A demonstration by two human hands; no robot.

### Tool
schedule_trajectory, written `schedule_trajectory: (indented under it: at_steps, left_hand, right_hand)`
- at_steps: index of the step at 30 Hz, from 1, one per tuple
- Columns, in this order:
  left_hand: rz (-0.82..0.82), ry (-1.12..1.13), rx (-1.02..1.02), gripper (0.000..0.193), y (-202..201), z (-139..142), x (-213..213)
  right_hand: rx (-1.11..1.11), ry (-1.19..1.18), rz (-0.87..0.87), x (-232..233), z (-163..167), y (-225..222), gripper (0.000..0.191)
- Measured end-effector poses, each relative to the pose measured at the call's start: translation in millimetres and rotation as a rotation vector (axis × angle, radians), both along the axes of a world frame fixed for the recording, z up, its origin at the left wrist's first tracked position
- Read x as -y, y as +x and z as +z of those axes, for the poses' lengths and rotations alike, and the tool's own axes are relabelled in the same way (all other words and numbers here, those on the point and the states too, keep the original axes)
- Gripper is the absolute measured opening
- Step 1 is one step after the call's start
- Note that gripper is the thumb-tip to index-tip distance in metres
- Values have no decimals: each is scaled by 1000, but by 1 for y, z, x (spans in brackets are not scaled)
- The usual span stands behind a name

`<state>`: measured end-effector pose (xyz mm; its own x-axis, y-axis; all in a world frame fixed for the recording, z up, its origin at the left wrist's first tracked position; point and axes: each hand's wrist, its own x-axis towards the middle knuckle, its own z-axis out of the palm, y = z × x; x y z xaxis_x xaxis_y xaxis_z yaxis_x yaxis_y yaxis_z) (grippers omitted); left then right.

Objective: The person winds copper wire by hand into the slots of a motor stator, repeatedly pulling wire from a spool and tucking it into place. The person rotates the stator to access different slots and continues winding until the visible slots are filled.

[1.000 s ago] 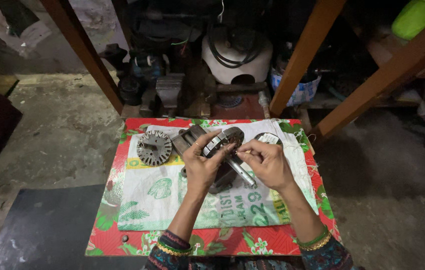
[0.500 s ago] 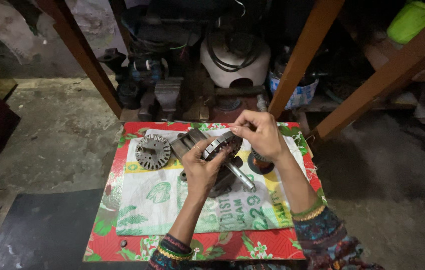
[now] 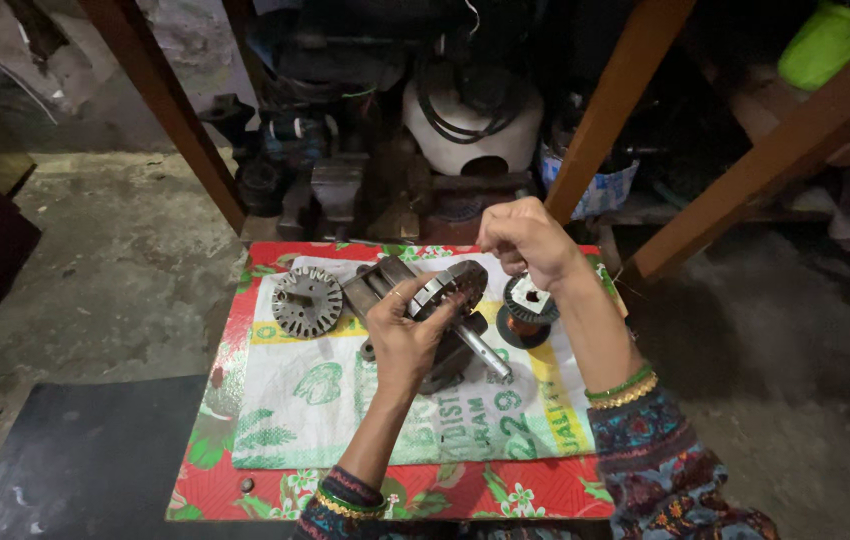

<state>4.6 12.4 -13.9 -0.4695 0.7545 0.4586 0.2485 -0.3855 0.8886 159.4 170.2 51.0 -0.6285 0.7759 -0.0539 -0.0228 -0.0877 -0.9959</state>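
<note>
My left hand [image 3: 407, 332] grips a metal motor core [image 3: 448, 290] with a steel shaft [image 3: 485, 356] sticking out toward me, held above a white printed sack [image 3: 345, 400]. My right hand [image 3: 525, 240] is raised above and behind the core with its fingers pinched together; whether a thin wire runs from them I cannot tell. Just under that hand a spool of copper wire [image 3: 527, 310] stands on the sack. A round slotted metal core [image 3: 307, 301] lies on the sack to the left of my left hand.
The sack lies on a red floral cloth [image 3: 245, 480] on a concrete floor [image 3: 115, 250]. Slanted wooden posts [image 3: 615, 110] stand behind, with a white appliance body [image 3: 475, 120], dark machine parts [image 3: 295, 170] and a green container [image 3: 830, 40]. A black mat [image 3: 75, 460] lies left.
My right hand has lifted off the motor core and moved up and away from me. The copper wire spool it covered now shows. My left hand keeps the core in place.
</note>
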Motion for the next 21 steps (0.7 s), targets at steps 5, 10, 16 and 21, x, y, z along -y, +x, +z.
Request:
schedule_trajectory:
  at_steps: [5,10,16,21]
  left_hand:
    - [-10,-3,11,31,1,0,-1]
    - [2,-39,35,31,2,1,0]
    - [5,5,46,52,3,2,-2]
    - [55,-28,33,63,2,0,-3]
  right_hand:
    - [-53,-20,54,-5,-5,-11,14]
    - [175,343,75,-16,-16,-37,15]
    - [542,871,312,-24,-6,-67,18]
    - [699,940,215,4,16,-76,21]
